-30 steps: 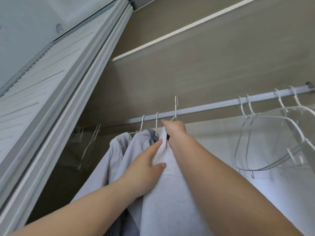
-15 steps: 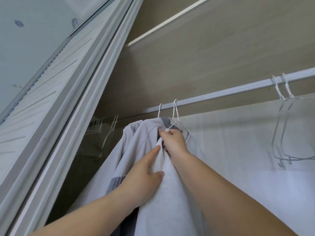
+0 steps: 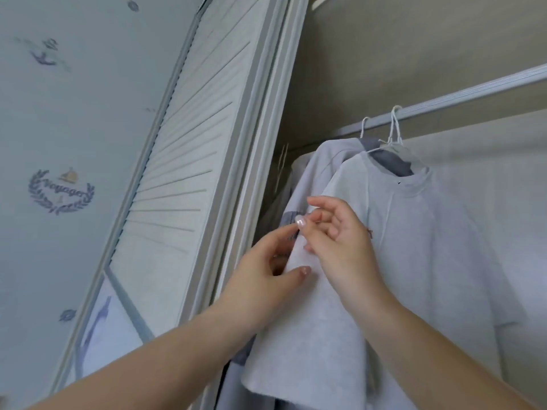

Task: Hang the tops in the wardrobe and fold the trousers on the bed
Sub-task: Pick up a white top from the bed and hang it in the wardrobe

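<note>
A light grey top (image 3: pixel 429 247) hangs on a white wire hanger (image 3: pixel 395 128) from the wardrobe rail (image 3: pixel 473 90). My left hand (image 3: pixel 266 270) pinches the edge of its near sleeve, thumb on the front and fingers behind the cloth. Just above it, my right hand (image 3: pixel 334 232) is in front of the sleeve with loosely curled fingers, and I see nothing held in it. Behind and to the left, a second grey top (image 3: pixel 325 155) with a darker collar hangs on its own hanger. No trousers or bed are in view.
The white slatted sliding door (image 3: pixel 183 143) stands close on the left of the hanging tops. Beyond it is pale blue patterned wallpaper (image 3: pixel 74 113). The wardrobe's beige back wall (image 3: pixel 488 187) shows to the right of the tops.
My right hand has let go of the hanger's neck and come down to the sleeve. The top now hangs on its own from the rail. My view has swung left and down.
</note>
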